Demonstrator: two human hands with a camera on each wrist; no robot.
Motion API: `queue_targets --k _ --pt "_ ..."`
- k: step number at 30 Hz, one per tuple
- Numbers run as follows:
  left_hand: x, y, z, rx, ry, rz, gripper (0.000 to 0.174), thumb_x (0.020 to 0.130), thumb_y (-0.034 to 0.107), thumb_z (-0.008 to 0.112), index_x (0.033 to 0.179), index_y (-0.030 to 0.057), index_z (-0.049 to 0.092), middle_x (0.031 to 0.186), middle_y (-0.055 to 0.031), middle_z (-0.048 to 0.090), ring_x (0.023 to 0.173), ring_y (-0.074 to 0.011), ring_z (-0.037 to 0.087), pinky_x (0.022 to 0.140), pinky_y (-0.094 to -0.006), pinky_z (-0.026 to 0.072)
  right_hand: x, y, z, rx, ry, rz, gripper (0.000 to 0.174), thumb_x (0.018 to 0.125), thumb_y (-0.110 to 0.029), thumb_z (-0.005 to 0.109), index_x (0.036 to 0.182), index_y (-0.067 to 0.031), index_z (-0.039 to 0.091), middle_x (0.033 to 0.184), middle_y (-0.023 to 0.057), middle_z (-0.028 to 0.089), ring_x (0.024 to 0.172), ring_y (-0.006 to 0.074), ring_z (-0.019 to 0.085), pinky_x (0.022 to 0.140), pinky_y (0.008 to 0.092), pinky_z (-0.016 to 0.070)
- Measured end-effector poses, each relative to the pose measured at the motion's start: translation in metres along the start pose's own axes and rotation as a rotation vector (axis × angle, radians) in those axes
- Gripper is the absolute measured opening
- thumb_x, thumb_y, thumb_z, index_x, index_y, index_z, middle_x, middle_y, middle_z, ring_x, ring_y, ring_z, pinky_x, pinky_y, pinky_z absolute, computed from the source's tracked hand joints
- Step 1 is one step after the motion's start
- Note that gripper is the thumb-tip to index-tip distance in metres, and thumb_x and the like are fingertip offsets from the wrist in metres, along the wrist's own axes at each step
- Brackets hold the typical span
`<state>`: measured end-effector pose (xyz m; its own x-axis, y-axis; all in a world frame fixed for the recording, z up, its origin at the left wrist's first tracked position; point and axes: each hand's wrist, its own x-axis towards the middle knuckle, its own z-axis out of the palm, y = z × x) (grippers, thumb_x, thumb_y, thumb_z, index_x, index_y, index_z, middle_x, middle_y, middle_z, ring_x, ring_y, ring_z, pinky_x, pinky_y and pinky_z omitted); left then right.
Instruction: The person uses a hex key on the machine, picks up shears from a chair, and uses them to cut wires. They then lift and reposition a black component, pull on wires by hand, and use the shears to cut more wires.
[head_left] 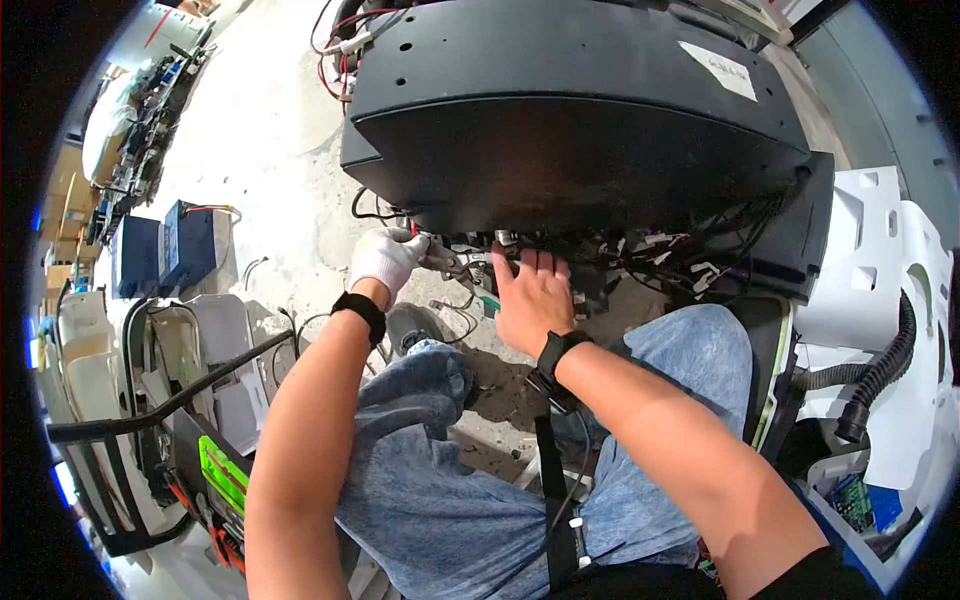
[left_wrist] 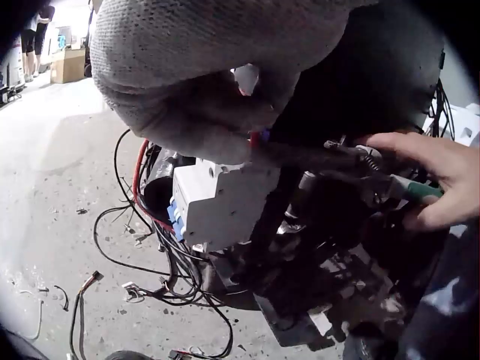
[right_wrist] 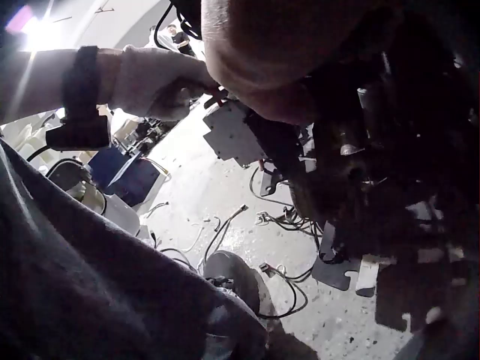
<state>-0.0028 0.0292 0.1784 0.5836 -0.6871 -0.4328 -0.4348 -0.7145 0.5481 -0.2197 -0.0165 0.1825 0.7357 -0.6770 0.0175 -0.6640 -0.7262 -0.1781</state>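
Note:
My gloved left hand is at the lower left edge of a big black metal housing. Its curled fingers pinch a small red piece, mostly hidden by the glove. Just below that hand is a white block with blue tabs, like a circuit breaker. Metal-headed pliers with a green handle reach from the left hand to my bare right hand. In the left wrist view the handle runs between the right thumb and fingers. The right fingertips go under the housing's edge.
Loose cables hang and lie on the concrete floor. Two dark blue boxes stand at the left, near white plastic shells. A bundle of wires hangs below the housing. White panels with a black corrugated hose are at the right.

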Motion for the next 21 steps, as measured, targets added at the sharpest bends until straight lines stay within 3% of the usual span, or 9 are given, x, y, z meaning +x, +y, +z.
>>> queue_targets --k 5,7,10,14,21 --pt "0.002 -0.010 0.000 -0.025 0.001 0.045 0.031 0.079 0.035 0.063 0.085 0.0051 0.071 0.073 -0.0124 0.067 0.067 -0.0212 0.064 0.065 -0.0316 0.0479 0.012 -0.005 0.005 -0.021 0.034 -0.020 0.056 0.071 -0.016 0.054 0.127 -0.0096 0.046 0.101 0.0162 0.051 0.097 0.0315 0.049 0.084 0.0441 0.0368" --pt "0.003 -0.011 -0.005 -0.078 -0.007 0.022 0.032 0.079 0.034 0.063 0.084 0.0039 0.070 0.071 -0.0119 0.066 0.065 -0.0204 0.063 0.064 -0.0313 0.0475 0.017 -0.005 0.003 -0.072 0.032 -0.023 0.051 0.077 -0.015 0.051 0.128 -0.0103 0.044 0.106 0.0171 0.050 0.099 0.0324 0.048 0.087 0.0475 0.0365" --pt "-0.003 -0.004 -0.008 -0.259 -0.059 -0.116 0.029 0.077 0.027 0.069 0.082 -0.0011 0.068 0.064 -0.0065 0.061 0.057 -0.0146 0.054 0.055 -0.0300 0.0444 0.023 -0.001 0.011 -0.054 0.011 -0.061 0.049 0.077 -0.016 0.052 0.125 -0.0096 0.047 0.103 0.0169 0.051 0.096 0.0318 0.048 0.084 0.0460 0.0367" --pt "-0.004 -0.002 -0.011 -0.370 -0.129 -0.153 0.022 0.077 0.022 0.070 0.082 0.0002 0.067 0.065 -0.0044 0.058 0.054 -0.0126 0.051 0.049 -0.0264 0.0422 0.027 0.009 0.013 -0.066 -0.046 -0.118 0.042 0.074 -0.014 0.053 0.116 -0.0077 0.051 0.095 0.0158 0.053 0.089 0.0307 0.052 0.077 0.0438 0.0394" --pt "-0.007 0.003 -0.007 -0.439 -0.034 -0.195 0.022 0.078 0.022 0.068 0.079 0.0003 0.067 0.061 -0.0039 0.057 0.050 -0.0130 0.050 0.049 -0.0269 0.0417 0.034 0.013 0.005 -0.020 -0.109 -0.145 0.034 0.071 -0.012 0.054 0.104 -0.0038 0.054 0.090 0.0176 0.057 0.084 0.0325 0.057 0.072 0.0421 0.0450"
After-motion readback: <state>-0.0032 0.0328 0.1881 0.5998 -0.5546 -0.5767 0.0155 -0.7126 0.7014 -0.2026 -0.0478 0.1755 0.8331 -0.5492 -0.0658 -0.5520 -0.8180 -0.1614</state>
